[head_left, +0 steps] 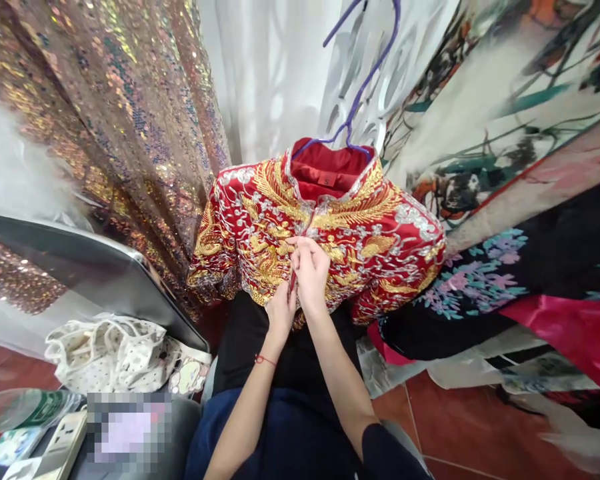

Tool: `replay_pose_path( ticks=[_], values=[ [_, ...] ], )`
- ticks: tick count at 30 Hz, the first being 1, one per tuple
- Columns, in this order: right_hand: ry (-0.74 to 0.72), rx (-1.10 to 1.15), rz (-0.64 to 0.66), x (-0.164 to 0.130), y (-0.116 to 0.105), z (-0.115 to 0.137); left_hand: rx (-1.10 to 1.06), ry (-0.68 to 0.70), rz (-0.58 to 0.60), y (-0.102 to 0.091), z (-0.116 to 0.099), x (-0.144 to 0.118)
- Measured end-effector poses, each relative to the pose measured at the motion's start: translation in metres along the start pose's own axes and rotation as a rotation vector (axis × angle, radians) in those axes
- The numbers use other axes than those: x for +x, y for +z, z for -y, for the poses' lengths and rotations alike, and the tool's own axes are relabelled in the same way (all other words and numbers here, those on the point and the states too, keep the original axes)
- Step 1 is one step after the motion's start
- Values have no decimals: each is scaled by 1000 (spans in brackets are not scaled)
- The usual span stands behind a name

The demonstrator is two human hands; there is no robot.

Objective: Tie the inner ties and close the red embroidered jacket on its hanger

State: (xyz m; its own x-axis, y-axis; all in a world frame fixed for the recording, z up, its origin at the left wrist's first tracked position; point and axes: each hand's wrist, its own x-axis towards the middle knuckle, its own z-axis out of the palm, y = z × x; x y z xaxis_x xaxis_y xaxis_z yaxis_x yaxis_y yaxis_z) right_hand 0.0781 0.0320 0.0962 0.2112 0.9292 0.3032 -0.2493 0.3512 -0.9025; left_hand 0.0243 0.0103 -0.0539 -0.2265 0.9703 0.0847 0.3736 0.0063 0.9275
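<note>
A red jacket [360,233] thick with gold and silver embroidery hangs in front of me on a purple hanger [365,80]. Both hands are at its front opening. My right hand [311,270] pinches the front edge at mid chest, fingers closed on the fabric. My left hand [281,308], with a red string at its wrist, grips the same edge just below. A black skirt [260,347] hangs under the jacket.
Gold sequin fabric [120,113] hangs at left, white sheer cloth [270,67] behind. Painted and floral garments [505,267] hang at right. A grey slanted panel [90,267], a spotted cloth bag [115,353] and a power strip [60,447] sit at lower left. The floor has red tiles [460,427].
</note>
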Motion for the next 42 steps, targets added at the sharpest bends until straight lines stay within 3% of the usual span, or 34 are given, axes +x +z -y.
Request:
replay_pose_path(
  ticks=[4, 12, 15, 19, 20, 24, 26, 28, 31, 36, 42],
  values=[
    [-75, -47, 8, 8, 1, 18, 79, 17, 20, 4, 7, -1],
    [-34, -55, -15, 26, 5, 25, 212, 182, 41, 6, 8, 4],
    [-84, -99, -27, 32, 5, 27, 272, 242, 131, -9, -11, 19],
    [-89, -179, 31, 35, -4, 28, 315, 381, 331, -54, -62, 50],
    [-69, -178, 56, 35, -7, 28, 294, 460, 311, -68, -79, 56],
    [-18, -143, 113, 35, -14, 29, 226, 912, -79, -112, -151, 73],
    [-6, -123, 118, 35, -14, 31, 339, 1024, -131, -121, -178, 79],
    [18, -112, 127, 38, -12, 33, 477, 1037, -127, -121, -195, 86],
    [2, -145, 129, 40, -7, 39, 604, 993, -115, -114, -201, 97],
    [-241, -134, 6, 33, -1, 55, 614, 969, -129, -103, -193, 101],
    [-433, -418, 11, 35, -15, 61, 534, 1031, -141, -111, -196, 97]
  ],
)
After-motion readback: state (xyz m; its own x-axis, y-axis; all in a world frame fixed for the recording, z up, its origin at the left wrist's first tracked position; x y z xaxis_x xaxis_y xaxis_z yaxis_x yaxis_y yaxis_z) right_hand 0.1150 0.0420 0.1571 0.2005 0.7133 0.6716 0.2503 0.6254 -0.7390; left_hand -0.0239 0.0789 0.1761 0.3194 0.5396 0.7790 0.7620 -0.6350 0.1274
